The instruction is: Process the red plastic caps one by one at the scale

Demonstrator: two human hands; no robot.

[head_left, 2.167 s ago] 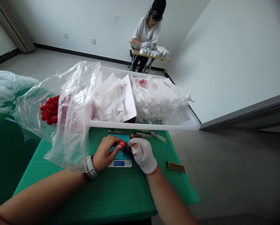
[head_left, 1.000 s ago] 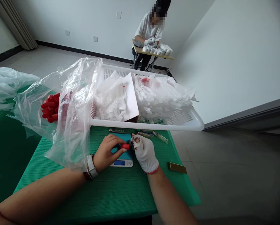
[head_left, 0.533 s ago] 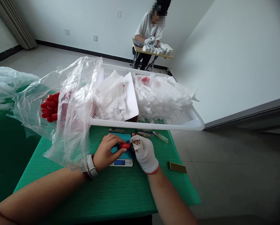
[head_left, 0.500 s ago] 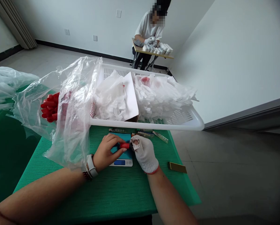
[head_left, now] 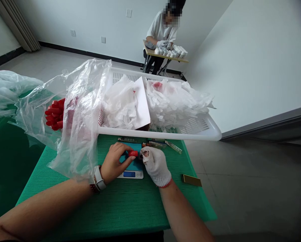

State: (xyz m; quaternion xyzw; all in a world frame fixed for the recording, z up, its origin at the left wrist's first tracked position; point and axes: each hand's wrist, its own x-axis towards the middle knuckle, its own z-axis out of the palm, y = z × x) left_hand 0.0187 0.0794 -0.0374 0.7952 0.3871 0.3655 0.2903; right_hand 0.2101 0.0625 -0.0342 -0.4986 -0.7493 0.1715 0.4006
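Note:
My bare left hand, with a watch on its wrist, pinches a small red cap between thumb and fingers above a small scale with a blue top and lit display. My right hand wears a white knit glove and is closed right beside the cap, its fingertips against the cap's end. What the gloved fingers hold is hidden. Both hands hover over the scale on the green table mat.
A white plastic crate with crumpled white bags sits behind the scale. A clear bag with several red caps lies left. Thin sticks and a brass bar lie on the mat. Another person works at a far table.
The left hand has turned the red cap from upright above the scale toward the gloved right hand, which closed in against it. Otherwise little has moved.

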